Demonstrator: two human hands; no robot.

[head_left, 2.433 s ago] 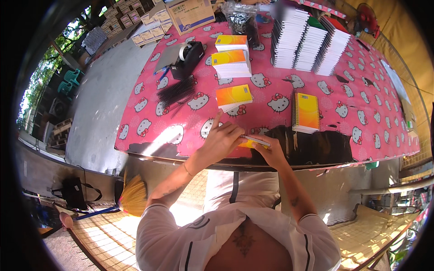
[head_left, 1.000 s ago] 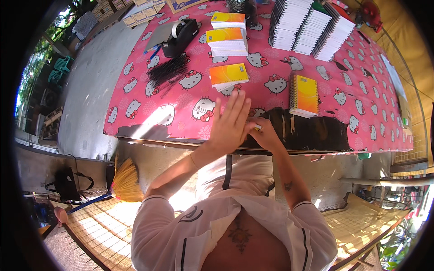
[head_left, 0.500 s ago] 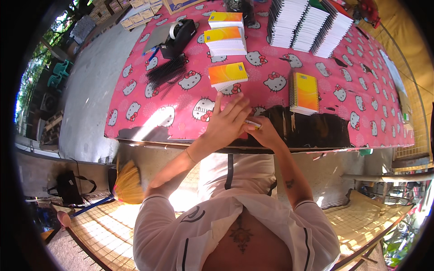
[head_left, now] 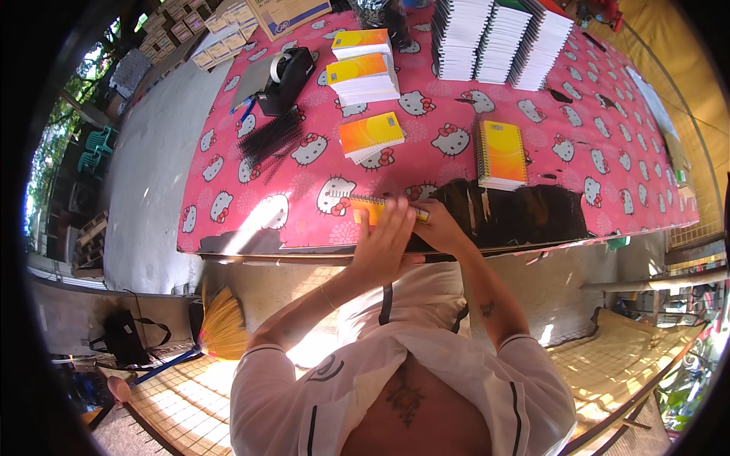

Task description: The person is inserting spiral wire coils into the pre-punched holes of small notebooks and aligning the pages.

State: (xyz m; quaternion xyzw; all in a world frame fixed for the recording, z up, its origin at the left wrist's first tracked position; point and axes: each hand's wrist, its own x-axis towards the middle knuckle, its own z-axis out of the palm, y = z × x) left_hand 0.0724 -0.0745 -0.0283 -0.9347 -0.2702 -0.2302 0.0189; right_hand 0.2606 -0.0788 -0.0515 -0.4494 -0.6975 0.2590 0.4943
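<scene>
A small yellow-orange spiral notebook (head_left: 368, 205) lies at the near edge of the table, its coil along the far side. My left hand (head_left: 386, 237) rests across it with straight fingers, covering its middle. At the notebook's right end, the fingers of my right hand (head_left: 441, 228) are closed on it, partly hidden behind the left hand. Just beyond, a few sheets show under a yellow-orange cover (head_left: 372, 133). To the right sits a thicker stack of bound yellow notebooks (head_left: 503, 154).
Black spiral coils (head_left: 270, 137) lie left, near a black tape dispenser (head_left: 287, 82). Unbound yellow-covered pads (head_left: 365, 78) are stacked farther back. Tall piles of white spiral notebooks (head_left: 459, 42) stand at the far side. The pink table cover (head_left: 304, 182) is torn near the front, showing black.
My left hand has drawn back toward the table edge and now lies over the notebook, whose coil and cover have come into sight. The view has shifted slightly.
</scene>
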